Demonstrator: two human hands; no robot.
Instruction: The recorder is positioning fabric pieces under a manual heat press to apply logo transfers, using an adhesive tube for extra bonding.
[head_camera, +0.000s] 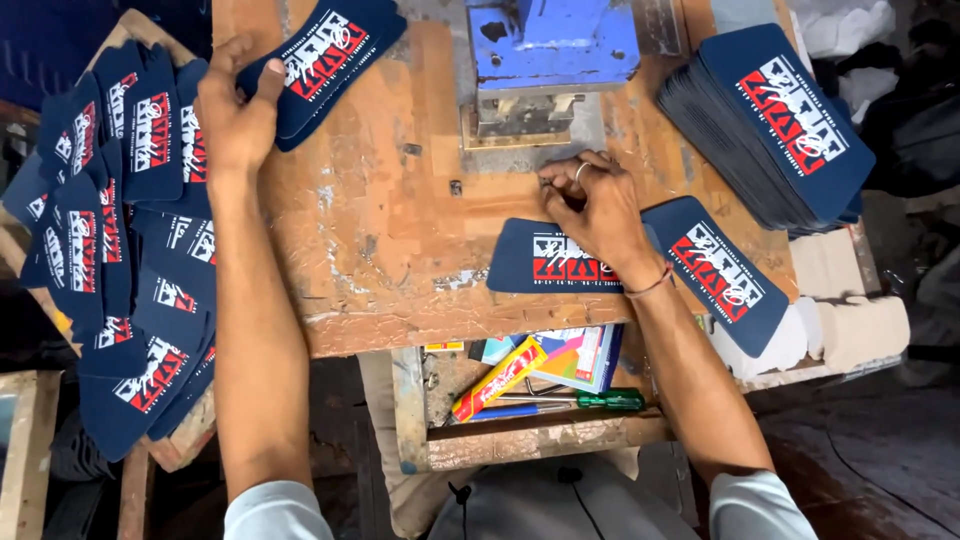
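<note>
Right hand (592, 205) pinching a navy card (545, 262), left hand (235, 115) gripping another card (325, 62)

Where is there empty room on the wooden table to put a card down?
The bare patch of worn table lies between the left hand and the right hand, below the blue machine. It is crowded at the scattered cards on the left and the tall stack on the right.

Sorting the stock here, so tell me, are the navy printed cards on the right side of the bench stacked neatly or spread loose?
Stacked. The navy cards form one squared, thick pile with edges layered at its left side.
</note>
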